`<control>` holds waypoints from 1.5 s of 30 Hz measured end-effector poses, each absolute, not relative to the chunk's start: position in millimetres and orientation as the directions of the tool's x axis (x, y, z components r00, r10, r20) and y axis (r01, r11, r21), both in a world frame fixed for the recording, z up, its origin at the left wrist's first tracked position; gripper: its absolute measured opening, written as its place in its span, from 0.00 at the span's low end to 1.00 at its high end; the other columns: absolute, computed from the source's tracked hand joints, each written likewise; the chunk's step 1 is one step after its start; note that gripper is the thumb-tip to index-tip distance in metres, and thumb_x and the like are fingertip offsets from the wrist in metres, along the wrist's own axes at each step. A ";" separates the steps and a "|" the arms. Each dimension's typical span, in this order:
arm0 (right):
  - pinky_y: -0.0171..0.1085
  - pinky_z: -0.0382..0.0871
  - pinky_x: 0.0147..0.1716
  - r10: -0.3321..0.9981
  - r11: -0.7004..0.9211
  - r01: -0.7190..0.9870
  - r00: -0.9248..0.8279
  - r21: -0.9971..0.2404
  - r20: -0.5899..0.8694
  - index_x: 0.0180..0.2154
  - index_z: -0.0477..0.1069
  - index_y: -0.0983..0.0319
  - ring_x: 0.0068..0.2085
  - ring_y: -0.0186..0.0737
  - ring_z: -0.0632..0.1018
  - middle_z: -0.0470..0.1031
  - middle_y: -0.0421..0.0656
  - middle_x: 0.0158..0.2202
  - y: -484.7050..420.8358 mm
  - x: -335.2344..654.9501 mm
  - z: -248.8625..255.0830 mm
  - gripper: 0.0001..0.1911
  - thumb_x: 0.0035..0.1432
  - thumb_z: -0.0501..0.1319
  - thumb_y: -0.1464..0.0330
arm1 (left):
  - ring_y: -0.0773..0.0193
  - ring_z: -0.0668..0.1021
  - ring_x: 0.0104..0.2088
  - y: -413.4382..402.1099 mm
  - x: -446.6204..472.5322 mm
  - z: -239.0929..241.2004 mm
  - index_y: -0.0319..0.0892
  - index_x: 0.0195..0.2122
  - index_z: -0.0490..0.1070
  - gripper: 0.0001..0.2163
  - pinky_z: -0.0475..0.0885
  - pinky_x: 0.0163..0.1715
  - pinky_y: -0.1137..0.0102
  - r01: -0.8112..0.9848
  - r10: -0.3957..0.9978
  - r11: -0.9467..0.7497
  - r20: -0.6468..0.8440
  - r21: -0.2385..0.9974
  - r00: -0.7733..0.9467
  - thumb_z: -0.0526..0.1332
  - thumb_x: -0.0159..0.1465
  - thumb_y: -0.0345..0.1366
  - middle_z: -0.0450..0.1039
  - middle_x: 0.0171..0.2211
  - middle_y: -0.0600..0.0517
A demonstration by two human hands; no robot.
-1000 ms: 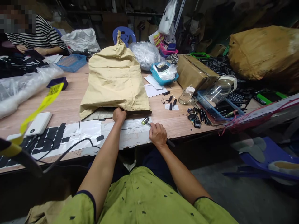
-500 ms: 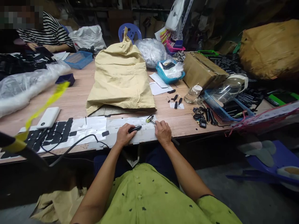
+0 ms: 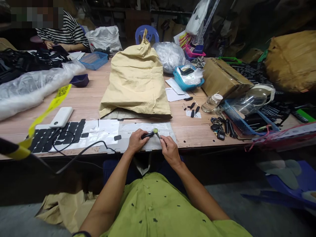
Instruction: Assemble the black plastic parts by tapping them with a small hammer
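1. The left hand [image 3: 135, 142] is closed around a small black elongated plastic part [image 3: 147, 134], held at the near table edge over the white backing sheet [image 3: 148, 126].
2. The right hand [image 3: 169, 149] pinches a thin metal-shafted tool with a yellow-green tip [image 3: 156, 131] against that part.
3. Risk: the tool may slip off the part toward the left fingers.
4. Risk: the part may drop off the wooden table [image 3: 86, 102]; both hands work right at its near edge.

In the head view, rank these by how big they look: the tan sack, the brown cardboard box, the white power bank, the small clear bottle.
1. tan sack
2. brown cardboard box
3. white power bank
4. small clear bottle

The last two look close in size, and the bottle lies farther from the camera, so their order is unsure.
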State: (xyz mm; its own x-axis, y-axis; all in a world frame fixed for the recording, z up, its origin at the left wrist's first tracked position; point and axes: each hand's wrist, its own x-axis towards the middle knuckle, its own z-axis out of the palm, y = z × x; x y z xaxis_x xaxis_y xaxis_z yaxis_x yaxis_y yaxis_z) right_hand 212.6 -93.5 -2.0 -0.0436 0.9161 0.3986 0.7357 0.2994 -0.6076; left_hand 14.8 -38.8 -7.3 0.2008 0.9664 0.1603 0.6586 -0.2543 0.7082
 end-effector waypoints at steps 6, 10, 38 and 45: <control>0.38 0.74 0.42 0.927 0.297 0.686 -0.039 -0.665 0.373 0.45 0.77 0.60 0.40 0.41 0.78 0.77 0.46 0.37 -93.7 211.6 2.5 0.16 0.69 0.51 0.67 | 0.61 0.78 0.36 -38.4 15.2 -8.6 0.47 0.41 0.80 0.09 0.73 0.41 0.67 0.651 0.966 -0.254 0.161 0.715 0.200 0.66 0.58 0.33 0.77 0.36 0.52; 0.37 0.73 0.40 0.919 0.346 0.630 -0.078 -0.695 0.386 0.46 0.78 0.60 0.38 0.41 0.78 0.77 0.45 0.36 -97.2 201.9 4.8 0.16 0.68 0.51 0.66 | 0.61 0.78 0.36 -38.6 15.0 -9.3 0.47 0.40 0.80 0.09 0.74 0.40 0.68 0.649 0.965 -0.261 0.172 0.715 0.198 0.66 0.58 0.33 0.77 0.35 0.53; 0.39 0.57 0.36 0.877 0.050 0.993 0.005 -0.102 0.480 0.44 0.75 0.60 0.39 0.45 0.66 0.69 0.46 0.36 -48.9 236.1 -20.5 0.11 0.65 0.55 0.70 | 0.63 0.75 0.31 -81.1 4.5 11.2 0.43 0.36 0.76 0.13 0.71 0.33 0.68 0.445 0.938 -0.344 0.282 0.827 0.201 0.57 0.67 0.44 0.75 0.30 0.51; 0.40 0.56 0.36 0.891 0.048 0.993 0.005 -0.105 0.454 0.45 0.74 0.60 0.39 0.45 0.65 0.69 0.47 0.36 -49.9 234.8 -19.0 0.12 0.64 0.55 0.70 | 0.63 0.75 0.24 -163.9 -8.9 -22.5 0.43 0.34 0.78 0.13 0.70 0.26 0.69 0.536 0.995 -0.070 0.022 0.841 0.095 0.59 0.63 0.46 0.77 0.26 0.52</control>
State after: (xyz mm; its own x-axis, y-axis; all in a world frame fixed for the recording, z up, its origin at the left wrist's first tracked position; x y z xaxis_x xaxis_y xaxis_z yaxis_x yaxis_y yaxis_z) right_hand 234.8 -49.9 -19.0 0.0051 0.8912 0.4535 0.9933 0.0479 -0.1055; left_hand -8.9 -163.9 -22.5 0.0950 0.9952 0.0220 0.5363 -0.0698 0.8411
